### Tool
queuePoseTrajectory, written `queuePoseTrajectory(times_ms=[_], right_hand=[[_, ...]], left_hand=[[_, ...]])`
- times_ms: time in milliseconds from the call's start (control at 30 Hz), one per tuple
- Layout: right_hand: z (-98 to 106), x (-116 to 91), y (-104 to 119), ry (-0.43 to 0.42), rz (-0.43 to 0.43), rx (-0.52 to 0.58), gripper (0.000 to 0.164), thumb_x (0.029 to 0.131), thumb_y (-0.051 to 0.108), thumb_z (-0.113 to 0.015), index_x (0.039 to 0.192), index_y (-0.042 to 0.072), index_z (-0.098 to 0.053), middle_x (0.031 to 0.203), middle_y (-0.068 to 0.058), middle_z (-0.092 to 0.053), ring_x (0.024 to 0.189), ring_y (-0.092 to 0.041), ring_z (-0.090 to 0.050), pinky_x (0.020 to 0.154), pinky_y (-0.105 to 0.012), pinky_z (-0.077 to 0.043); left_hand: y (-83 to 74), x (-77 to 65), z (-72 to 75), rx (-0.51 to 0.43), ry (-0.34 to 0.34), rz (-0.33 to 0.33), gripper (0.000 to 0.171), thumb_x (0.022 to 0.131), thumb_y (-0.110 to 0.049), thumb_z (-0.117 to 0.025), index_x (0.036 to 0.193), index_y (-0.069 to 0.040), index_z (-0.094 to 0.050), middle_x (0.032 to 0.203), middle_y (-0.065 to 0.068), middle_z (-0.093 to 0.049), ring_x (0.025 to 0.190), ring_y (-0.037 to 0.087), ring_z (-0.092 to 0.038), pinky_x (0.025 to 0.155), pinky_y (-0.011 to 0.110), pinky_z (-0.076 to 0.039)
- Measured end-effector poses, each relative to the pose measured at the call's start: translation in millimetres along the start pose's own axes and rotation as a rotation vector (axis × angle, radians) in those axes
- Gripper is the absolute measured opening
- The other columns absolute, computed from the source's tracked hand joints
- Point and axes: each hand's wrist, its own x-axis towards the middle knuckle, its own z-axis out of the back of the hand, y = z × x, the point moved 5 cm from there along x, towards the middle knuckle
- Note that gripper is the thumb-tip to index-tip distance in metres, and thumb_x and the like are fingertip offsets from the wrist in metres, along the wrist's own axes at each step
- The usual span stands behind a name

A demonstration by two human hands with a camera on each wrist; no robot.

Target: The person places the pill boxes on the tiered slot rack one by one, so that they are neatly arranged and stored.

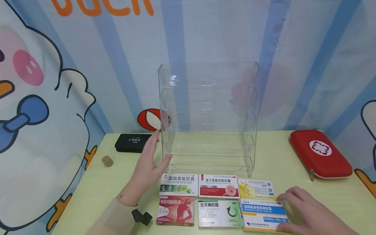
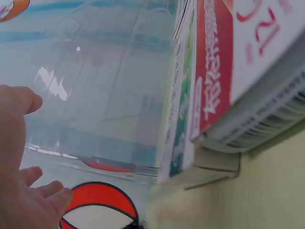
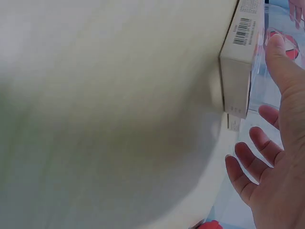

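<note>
My left hand [image 1: 149,169] reaches up beside the left side of a clear acrylic tiered rack [image 1: 210,132], its fingers extended and holding nothing. In the left wrist view that hand [image 2: 24,167] shows spread fingers. Over the right edge of a blue-and-white capsule box [image 1: 264,215] hovers my right hand [image 1: 305,212], thumb and fingers apart; contact is hard to tell. Around them lie a yellow-and-white box [image 1: 256,189], a green-and-white box [image 1: 220,213], a red-and-white box [image 1: 218,186], a red box [image 1: 175,210] and a white-and-green box [image 1: 178,185], in two rows before the rack.
A red zippered case [image 1: 320,153] with a white emblem lies at the table's right. On the left are a black pouch [image 1: 132,143] and a small brown cylinder [image 1: 107,161]. Behind the pale yellow table [image 1: 88,195] hangs a striped cartoon curtain [image 1: 132,65].
</note>
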Motion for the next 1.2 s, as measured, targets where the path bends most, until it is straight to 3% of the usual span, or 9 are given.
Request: queuePoseTrajectory(times_ms=[133,267,433,600,767,1033,1200], right_hand=[[-6.9,0.1,-10.9,0.028,0.004,0.041,0.079,0.069,0.072,-0.092,0.131,0.030,-0.068,0.128,0.003,-0.062,0.115,-0.018,-0.058,0.091,-0.038,-0.071],[-13.5,0.4,-17.3,0.080,0.013,0.148,0.078,0.073,0.066,-0.093,0.135,0.025,-0.066,0.129,0.001,-0.061,0.113,-0.018,-0.059,0.088,-0.028,-0.069],[-20.2,-2.1,-20.4,0.114,0.046,0.263,0.082,0.077,0.060,-0.093,0.141,0.021,-0.061,0.132,-0.003,-0.060,0.111,-0.021,-0.058,0.084,-0.021,-0.067],[-19.2,-4.1,-21.0,0.103,0.072,0.256,0.087,0.077,0.059,-0.093,0.146,0.020,-0.057,0.136,-0.006,-0.057,0.112,-0.023,-0.056,0.084,-0.019,-0.063],[-16.9,-3.2,-21.1,0.108,0.025,0.281,0.096,0.071,0.059,-0.097,0.148,0.018,-0.057,0.134,-0.005,-0.058,0.109,-0.020,-0.057,0.082,-0.017,-0.060],[-14.8,-3.6,-20.5,0.115,-0.062,0.389,0.109,0.058,0.059,-0.103,0.146,0.015,-0.057,0.134,-0.007,-0.059,0.107,-0.022,-0.059,0.083,-0.021,-0.064],[-15.4,-5.7,-21.7,0.115,-0.110,0.524,0.098,0.068,0.053,-0.101,0.144,0.013,-0.055,0.139,-0.008,-0.066,0.107,-0.019,-0.067,0.088,-0.035,-0.071]], left_hand=[[19.1,2.2,-8.6,-0.137,0.027,0.082,0.095,0.107,-0.026,-0.074,0.179,-0.022,-0.012,0.184,0.008,-0.028,0.167,0.035,-0.036,0.131,0.057,-0.042],[32.5,1.0,-16.3,-0.218,0.054,0.155,0.094,0.108,-0.030,-0.073,0.179,-0.024,-0.012,0.182,0.006,-0.033,0.166,0.035,-0.039,0.130,0.054,-0.043],[43.9,-3.5,-24.5,-0.289,0.092,0.182,0.088,0.109,-0.030,-0.071,0.178,-0.026,-0.016,0.181,0.007,-0.035,0.165,0.036,-0.040,0.129,0.053,-0.044],[53.3,-6.9,-32.7,-0.352,0.114,0.212,0.086,0.109,-0.028,-0.071,0.177,-0.034,-0.018,0.181,0.005,-0.035,0.165,0.036,-0.041,0.129,0.052,-0.045],[59.0,-9.2,-37.0,-0.410,0.102,0.253,0.084,0.109,-0.024,-0.070,0.176,-0.035,-0.022,0.179,0.007,-0.040,0.160,0.035,-0.049,0.127,0.045,-0.046],[64.3,-9.0,-40.6,-0.482,0.068,0.255,0.080,0.108,-0.017,-0.071,0.173,-0.040,-0.030,0.175,0.005,-0.046,0.157,0.032,-0.054,0.124,0.041,-0.050],[68.2,-9.9,-41.9,-0.500,0.055,0.240,0.077,0.107,-0.013,-0.071,0.173,-0.032,-0.035,0.174,0.009,-0.048,0.156,0.036,-0.054,0.124,0.043,-0.051]])
